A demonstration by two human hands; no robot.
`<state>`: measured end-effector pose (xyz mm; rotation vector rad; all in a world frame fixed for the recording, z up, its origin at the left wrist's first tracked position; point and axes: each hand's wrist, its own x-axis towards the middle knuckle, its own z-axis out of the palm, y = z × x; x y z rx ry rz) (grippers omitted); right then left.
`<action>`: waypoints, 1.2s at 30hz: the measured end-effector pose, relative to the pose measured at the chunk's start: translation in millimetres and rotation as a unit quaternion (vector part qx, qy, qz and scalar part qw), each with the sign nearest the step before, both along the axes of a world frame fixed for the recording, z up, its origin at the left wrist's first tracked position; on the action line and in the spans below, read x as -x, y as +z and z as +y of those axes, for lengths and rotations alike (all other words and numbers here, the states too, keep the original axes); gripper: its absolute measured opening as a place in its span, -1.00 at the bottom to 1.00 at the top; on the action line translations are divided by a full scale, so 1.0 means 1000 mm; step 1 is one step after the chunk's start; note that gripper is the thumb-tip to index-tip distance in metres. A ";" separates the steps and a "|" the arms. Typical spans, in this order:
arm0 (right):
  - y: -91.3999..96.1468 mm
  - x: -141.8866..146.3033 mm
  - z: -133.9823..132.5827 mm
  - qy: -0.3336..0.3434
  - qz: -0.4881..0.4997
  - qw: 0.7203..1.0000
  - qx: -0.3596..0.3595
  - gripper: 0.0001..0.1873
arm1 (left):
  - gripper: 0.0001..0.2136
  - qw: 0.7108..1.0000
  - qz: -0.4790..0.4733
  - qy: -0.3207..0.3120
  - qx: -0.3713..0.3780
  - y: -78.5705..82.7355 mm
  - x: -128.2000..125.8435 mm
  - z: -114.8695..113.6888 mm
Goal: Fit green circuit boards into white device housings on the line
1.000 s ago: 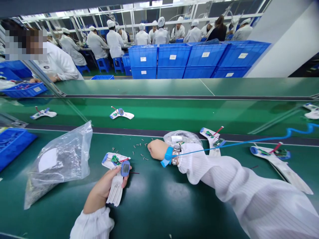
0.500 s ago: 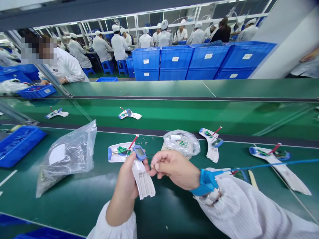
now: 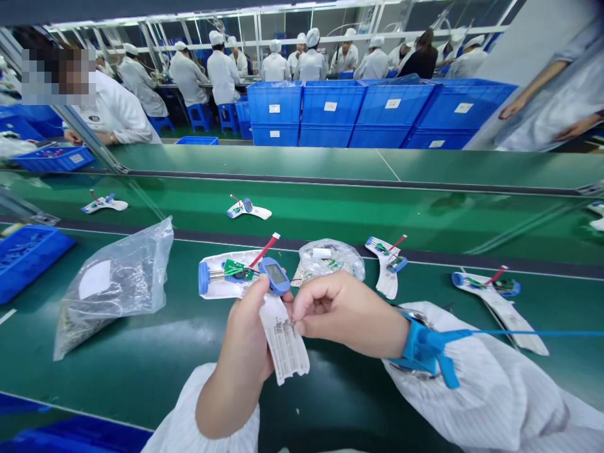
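My left hand (image 3: pixel 248 343) grips a white thermometer half-shell (image 3: pixel 283 336) by its handle, lifted above the green bench. The shell carries a green circuit board (image 3: pixel 234 268), a blue-framed display (image 3: pixel 275 275) and a red wire (image 3: pixel 265 249). My right hand (image 3: pixel 342 311) is closed in a pinch right against the shell's handle; what it pinches is too small to name. A blue wrist strap (image 3: pixel 425 349) with a blue cord sits on my right wrist.
A clear bag of parts (image 3: pixel 111 283) lies left, a smaller bag (image 3: pixel 330 258) behind my hands. More open shells (image 3: pixel 387 267) (image 3: pixel 500 302) lie right, others ride the conveyor (image 3: pixel 248 209). A blue tray (image 3: pixel 23 258) stands far left. People in white work beyond blue crates (image 3: pixel 330 113).
My left hand lifted the shell off the bench and turned it toward me. My right hand left the loose screws on the bench and came in pinched against the shell.
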<state>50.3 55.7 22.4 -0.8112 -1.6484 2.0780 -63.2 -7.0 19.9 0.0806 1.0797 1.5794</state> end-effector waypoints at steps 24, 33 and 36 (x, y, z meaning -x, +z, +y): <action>0.049 -0.007 0.022 0.158 -0.193 0.917 -0.310 -0.85 | -0.76 0.997 -0.011 -0.052 -0.058 0.017 -0.012 0.009; 0.046 -0.009 0.024 0.148 -0.189 0.923 -0.301 -0.85 | -0.83 0.996 -0.021 -0.053 -0.064 0.020 -0.014 0.015; 0.045 -0.009 0.023 0.131 -0.194 0.931 -0.281 -0.87 | -0.83 0.996 -0.008 -0.055 -0.069 0.019 -0.014 0.016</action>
